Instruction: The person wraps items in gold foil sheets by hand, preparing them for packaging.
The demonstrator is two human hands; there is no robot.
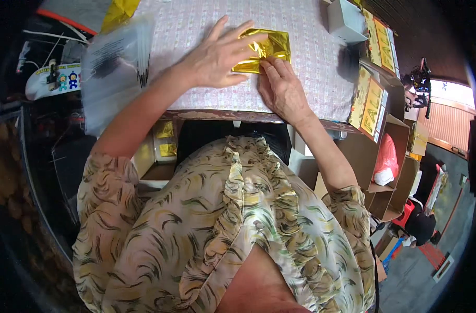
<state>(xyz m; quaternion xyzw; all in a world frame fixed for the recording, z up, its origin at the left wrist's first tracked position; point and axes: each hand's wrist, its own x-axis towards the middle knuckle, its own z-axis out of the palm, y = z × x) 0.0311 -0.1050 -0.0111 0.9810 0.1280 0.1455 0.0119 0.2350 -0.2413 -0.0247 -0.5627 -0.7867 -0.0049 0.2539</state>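
Observation:
A creased rectangular piece of shiny gold foil (278,44) lies on the patterned cloth of the table in front of me. My left hand (215,58) reaches in from the left, its fingers stretched out and spread, the fingertips lying across the foil's left part and hiding some of it. At the foil's near edge, the bent fingers of my right hand (282,87) are held together, pinching or pressing the foil; the thumb is partly hidden beneath the hand.
Clear plastic bags (115,68) lie at the table's left side, with more gold foil (121,11) behind them. A white box (346,22) stands at the back right. Printed cartons (370,101) line the right edge. Below is an open cardboard box holding a red plastic bag (386,156).

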